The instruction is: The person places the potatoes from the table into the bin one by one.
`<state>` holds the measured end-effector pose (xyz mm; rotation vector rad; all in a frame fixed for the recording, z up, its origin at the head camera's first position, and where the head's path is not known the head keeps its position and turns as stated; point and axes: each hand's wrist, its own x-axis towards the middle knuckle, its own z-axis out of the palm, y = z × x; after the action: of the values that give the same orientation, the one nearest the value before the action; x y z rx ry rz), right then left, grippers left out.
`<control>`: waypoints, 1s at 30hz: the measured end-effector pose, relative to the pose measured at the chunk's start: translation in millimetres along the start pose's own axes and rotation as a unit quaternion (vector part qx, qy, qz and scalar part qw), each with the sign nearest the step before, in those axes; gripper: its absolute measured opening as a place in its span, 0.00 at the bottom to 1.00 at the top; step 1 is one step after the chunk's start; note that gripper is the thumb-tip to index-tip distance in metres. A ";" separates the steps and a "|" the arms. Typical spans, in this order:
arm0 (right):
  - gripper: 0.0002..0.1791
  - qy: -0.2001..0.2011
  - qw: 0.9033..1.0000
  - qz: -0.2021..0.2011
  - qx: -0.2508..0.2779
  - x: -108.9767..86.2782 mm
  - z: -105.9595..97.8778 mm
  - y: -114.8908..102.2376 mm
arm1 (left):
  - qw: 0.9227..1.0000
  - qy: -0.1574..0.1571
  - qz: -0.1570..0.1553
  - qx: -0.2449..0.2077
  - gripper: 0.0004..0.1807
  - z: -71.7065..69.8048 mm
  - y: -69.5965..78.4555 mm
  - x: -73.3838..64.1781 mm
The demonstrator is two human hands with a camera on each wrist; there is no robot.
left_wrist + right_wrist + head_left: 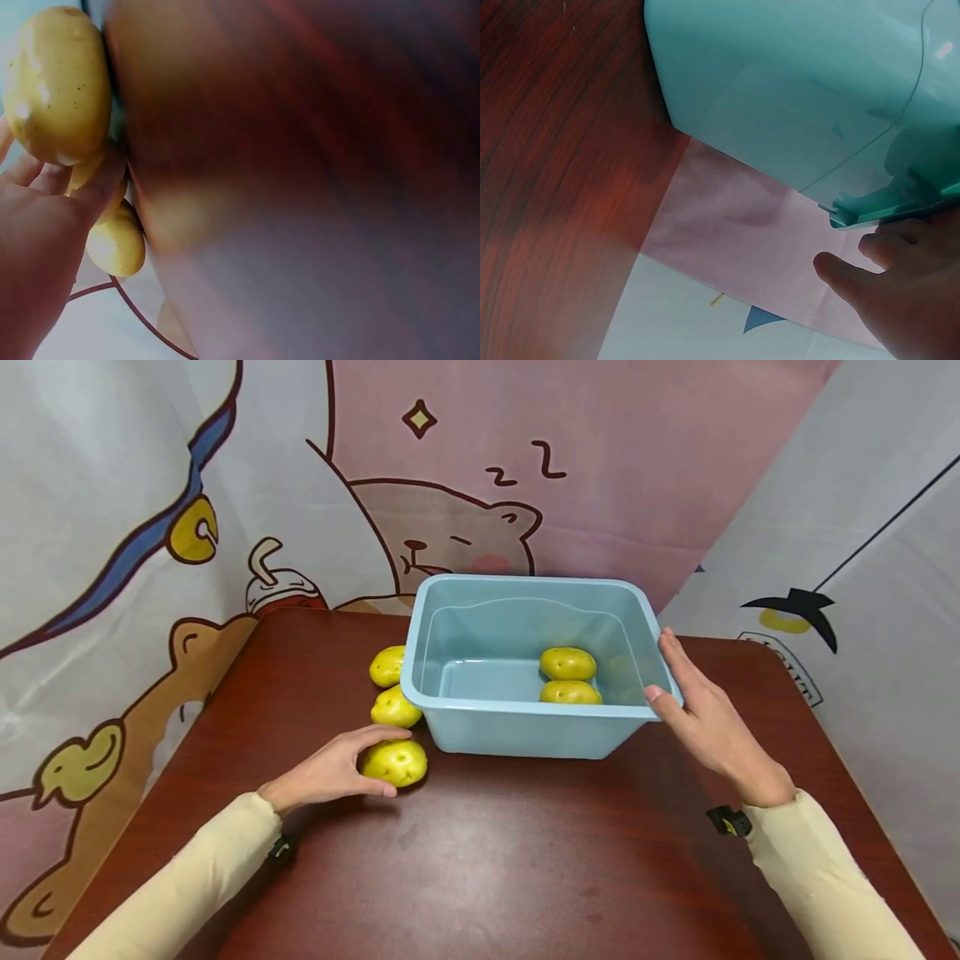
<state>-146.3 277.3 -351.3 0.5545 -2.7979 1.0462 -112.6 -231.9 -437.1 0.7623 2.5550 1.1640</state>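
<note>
In the head view, my left hand curves round the nearest yellow potato, fingers over its far side and thumb at its near side. The left wrist view shows this potato large, with the fingers against it. My right hand holds the right end of a light blue plastic tub, thumb over the rim and fingers along the outside. Two potatoes lie inside the tub, toward its right. The right wrist view has the tub's outer wall beside the right hand.
Two more potatoes lie in a row by the tub's left end, beyond the left hand. Everything stands on a dark red-brown wooden table. A cartoon-printed cloth hangs behind the table and at its sides.
</note>
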 end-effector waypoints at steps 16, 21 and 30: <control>0.42 -0.001 1.000 -0.009 0.001 0.2 -2.2 0.1 | 0.999 -0.022 -0.007 0.036 0.42 1.3 0.6 6.9; 0.42 0.000 1.000 -0.010 0.000 -0.3 -1.6 -0.1 | 0.999 -0.008 0.000 0.049 0.41 0.8 6.3 4.3; 0.42 0.001 1.000 -0.008 0.003 -0.7 -1.4 0.9 | 0.995 0.044 0.053 0.066 0.37 -18.3 33.9 -2.3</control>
<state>-146.1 279.0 -351.0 0.5754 -2.7845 1.0530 -105.8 -226.1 -399.5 0.9061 2.7176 1.0902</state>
